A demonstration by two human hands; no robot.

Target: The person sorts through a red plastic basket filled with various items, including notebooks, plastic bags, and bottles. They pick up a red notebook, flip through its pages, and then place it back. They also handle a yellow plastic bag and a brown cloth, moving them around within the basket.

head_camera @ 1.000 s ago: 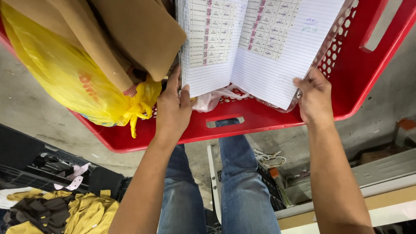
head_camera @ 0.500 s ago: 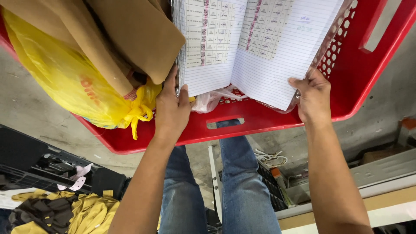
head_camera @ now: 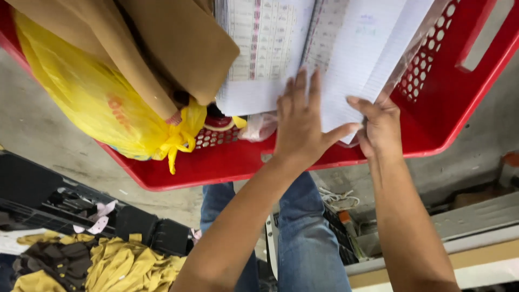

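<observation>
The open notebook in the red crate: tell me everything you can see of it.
The notebook is paper, lying open on the contents of the red crate, its top edge out of frame. One page carries a printed table with pinkish columns, the other is lined and mostly blank. The left hand lies flat across the centre fold; the right hand grips the lined page's lower corner. A brown cardboard flap borders it.

Left hand (head_camera: 300,125) gone from the near rim of the red basket (head_camera: 443,116), by the yellow bag (head_camera: 102,105), across to lie flat with fingers spread on the open ledger (head_camera: 303,51), close beside the right hand (head_camera: 380,125) at the ledger's right-hand corner.
</observation>
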